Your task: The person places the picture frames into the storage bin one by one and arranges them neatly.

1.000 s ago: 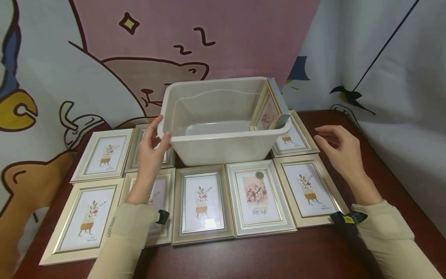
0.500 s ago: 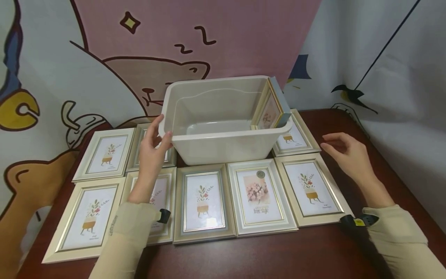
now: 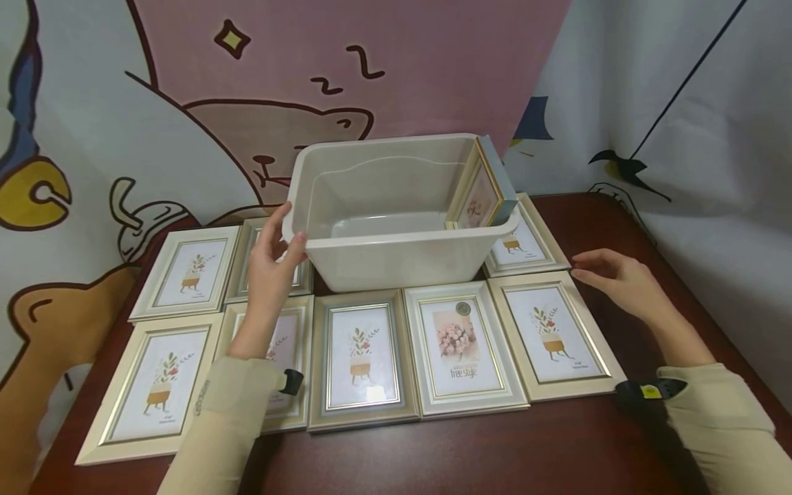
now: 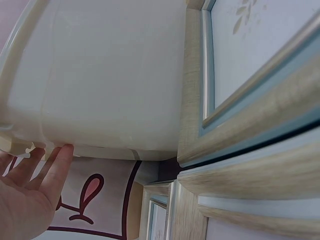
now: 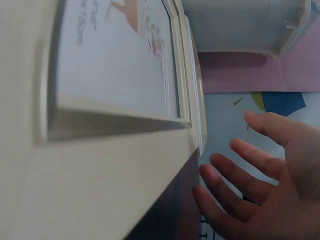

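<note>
An off-white plastic bin [image 3: 396, 261] stands toward the back of the table. My left hand [image 3: 272, 261] holds its left front corner, thumb at the front of the rim and fingers along the left end. In the left wrist view, fingertips [image 4: 64, 152] touch the bin's wall near the rim. A picture frame with a blue outer edge [image 3: 485, 185] leans upright inside the bin's right end. My right hand [image 3: 619, 282] holds nothing, its fingers loosely bent beside a cream picture frame [image 3: 609, 368]. The right wrist view shows those fingers spread apart.
Several picture frames lie face up in front of and beside the bin, among them a grey-gold one [image 3: 364, 419] and a white one with a pink flower print [image 3: 473, 405]. The dark red table [image 3: 470, 454] shows along the front. A cartoon-printed cloth [image 3: 433, 62] hangs behind.
My right hand has moved right and a little toward me, away from the bin. My left hand keeps its place on the bin, and the frames lie as before.
</note>
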Demonstrator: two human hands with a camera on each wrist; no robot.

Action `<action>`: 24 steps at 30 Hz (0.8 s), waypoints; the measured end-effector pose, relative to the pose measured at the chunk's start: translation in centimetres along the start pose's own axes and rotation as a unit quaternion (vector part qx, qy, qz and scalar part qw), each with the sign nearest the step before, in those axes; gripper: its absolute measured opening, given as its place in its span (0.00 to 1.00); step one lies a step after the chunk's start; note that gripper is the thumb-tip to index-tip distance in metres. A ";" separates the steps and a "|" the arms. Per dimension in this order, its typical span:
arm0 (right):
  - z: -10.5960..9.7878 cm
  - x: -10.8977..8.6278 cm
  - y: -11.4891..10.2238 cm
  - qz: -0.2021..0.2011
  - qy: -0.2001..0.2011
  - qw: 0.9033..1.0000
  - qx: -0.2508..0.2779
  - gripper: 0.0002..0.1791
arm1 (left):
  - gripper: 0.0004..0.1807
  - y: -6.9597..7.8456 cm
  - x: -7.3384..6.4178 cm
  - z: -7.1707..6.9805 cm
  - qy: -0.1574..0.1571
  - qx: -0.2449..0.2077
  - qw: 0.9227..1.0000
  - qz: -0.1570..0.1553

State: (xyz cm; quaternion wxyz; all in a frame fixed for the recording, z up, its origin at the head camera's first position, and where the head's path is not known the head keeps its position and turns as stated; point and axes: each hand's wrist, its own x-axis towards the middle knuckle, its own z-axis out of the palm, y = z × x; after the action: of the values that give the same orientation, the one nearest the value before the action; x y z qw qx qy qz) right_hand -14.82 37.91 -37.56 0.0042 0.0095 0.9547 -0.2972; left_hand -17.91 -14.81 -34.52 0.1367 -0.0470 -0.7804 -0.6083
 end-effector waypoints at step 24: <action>0.7 1.5 2.3 -0.049 -0.151 0.984 0.084 0.33 | 0.29 0.1 0.1 0.2 0.004 0.000 1.000 0.005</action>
State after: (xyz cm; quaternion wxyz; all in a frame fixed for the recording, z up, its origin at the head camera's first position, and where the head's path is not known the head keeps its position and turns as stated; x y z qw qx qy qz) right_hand -16.26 39.42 -39.50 0.1327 -0.0819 0.9139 -0.3747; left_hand -17.98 -14.64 -34.43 0.1428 -0.0481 -0.7795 -0.6080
